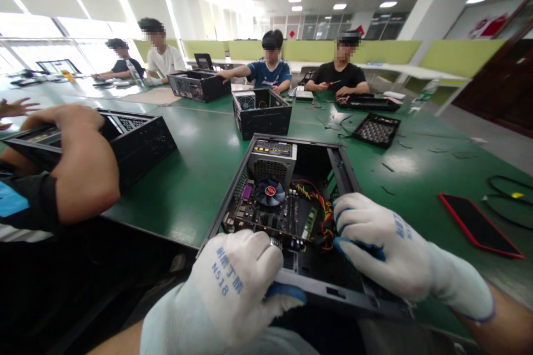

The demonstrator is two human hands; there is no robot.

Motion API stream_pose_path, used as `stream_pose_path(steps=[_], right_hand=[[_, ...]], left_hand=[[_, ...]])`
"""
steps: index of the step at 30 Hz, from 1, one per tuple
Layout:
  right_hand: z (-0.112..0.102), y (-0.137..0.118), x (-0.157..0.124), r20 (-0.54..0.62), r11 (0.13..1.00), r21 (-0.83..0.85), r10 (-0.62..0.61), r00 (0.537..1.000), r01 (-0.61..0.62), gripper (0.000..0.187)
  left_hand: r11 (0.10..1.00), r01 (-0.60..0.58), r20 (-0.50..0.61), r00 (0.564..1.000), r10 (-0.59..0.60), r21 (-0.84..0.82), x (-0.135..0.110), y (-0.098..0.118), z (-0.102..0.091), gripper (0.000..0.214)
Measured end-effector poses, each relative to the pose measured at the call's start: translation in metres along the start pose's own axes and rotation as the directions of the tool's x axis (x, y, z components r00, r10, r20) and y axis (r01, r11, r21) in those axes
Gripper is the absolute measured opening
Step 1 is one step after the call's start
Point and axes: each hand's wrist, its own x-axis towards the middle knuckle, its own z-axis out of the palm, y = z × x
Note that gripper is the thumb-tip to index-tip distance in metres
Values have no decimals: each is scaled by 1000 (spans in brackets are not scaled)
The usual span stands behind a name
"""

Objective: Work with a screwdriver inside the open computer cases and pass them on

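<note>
An open black computer case [347, 169] lies in front of me. Inside are a grey power supply [272, 163], a motherboard [254, 213] with a round fan [270, 192], and a green memory stick [308, 223]. My left hand [237, 283], in a white glove with blue palm, is closed over the case's near frame; its fingertips are hidden inside by the board's edge. My right hand [383, 244], gloved alike, reaches over the right side, its curled fingers against a bundle of red, yellow and black cables [325, 216]. Its fingertips are partly hidden.
On the green table [187, 172] stand other open cases [262, 113], one at left [145, 144] with a co-worker's arm [89, 161] over it. A black tray-like part [376, 130], a red-edged black panel [478, 224] and a black cable [506, 199] lie right. Several people sit across.
</note>
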Motion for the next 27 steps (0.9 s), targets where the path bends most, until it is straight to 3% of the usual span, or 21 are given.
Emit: stream_pose_path(steps=[4,11,16,20,23,27], right_hand=[[-2,6,3,2,1000,-13,23,1000,-23,22],[-2,-9,-5,47,1000,10,-2,999,1,18],[-7,-12,3,98,998,-60,12,995,-7,24],[-2,-9,30,130,957,-283,97,987,-57,22],[12,-2,62,215,893,-451,106,971,2,29],[36,3,104,404,810,-581,204,892,77,31]], left_hand=[[999,44,-9,999,-44,16,2,3,6,38],[998,53,-118,992,-48,39,-12,18,9,45],[999,40,-108,993,-37,28,-13,19,11,47],[997,69,-95,993,-70,-15,-15,18,14,45],[997,76,-85,993,-78,-31,-16,18,14,44],[997,74,-97,992,-76,-21,-15,19,11,44]])
